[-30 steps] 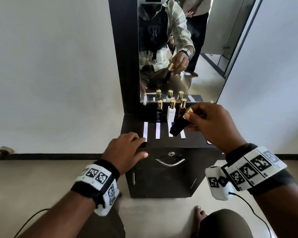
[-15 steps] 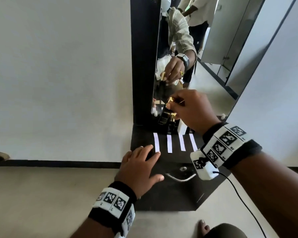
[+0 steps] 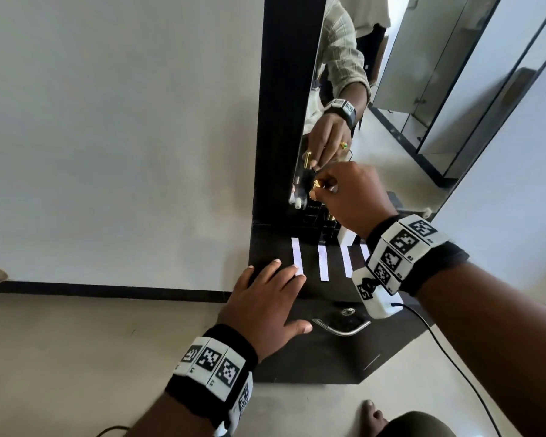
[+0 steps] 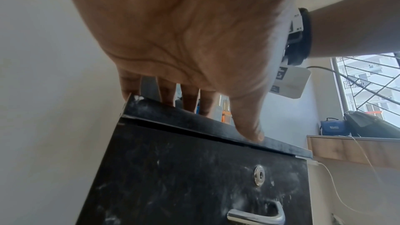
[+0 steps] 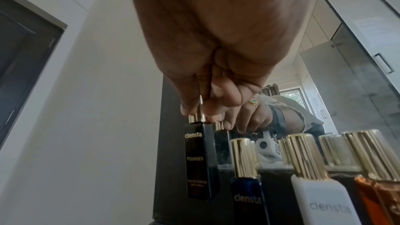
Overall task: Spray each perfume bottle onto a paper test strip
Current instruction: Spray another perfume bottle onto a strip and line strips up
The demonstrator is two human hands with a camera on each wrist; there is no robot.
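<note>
My right hand (image 3: pixel 316 191) pinches the gold cap of a black perfume bottle (image 3: pixel 311 214), which hangs upright at the left end of the bottle row by the mirror. In the right wrist view my right hand's fingertips (image 5: pixel 195 111) close round that cap above the black bottle (image 5: pixel 201 160); whether its base touches the ledge is unclear. Beside it stand a blue bottle (image 5: pixel 246 194), a white one (image 5: pixel 320 199) and an orange one (image 5: pixel 378 194). Several white paper strips (image 3: pixel 323 263) lie side by side on the cabinet top. My left hand (image 3: pixel 271 294) rests flat there, fingers at the leftmost strip (image 3: pixel 298 257).
The black cabinet (image 3: pixel 265 244) is narrow, with a tall mirror (image 3: pixel 391 89) at its back and a locked drawer with a metal handle (image 3: pixel 341 329) in front. A plain wall stands on the left. A cable hangs from my right wrist; a bare foot (image 3: pixel 372 414) is on the floor.
My right hand carried the black bottle from above the right-hand strips back to the left end of the row and turned it upright. My left hand stayed on the cabinet top.
</note>
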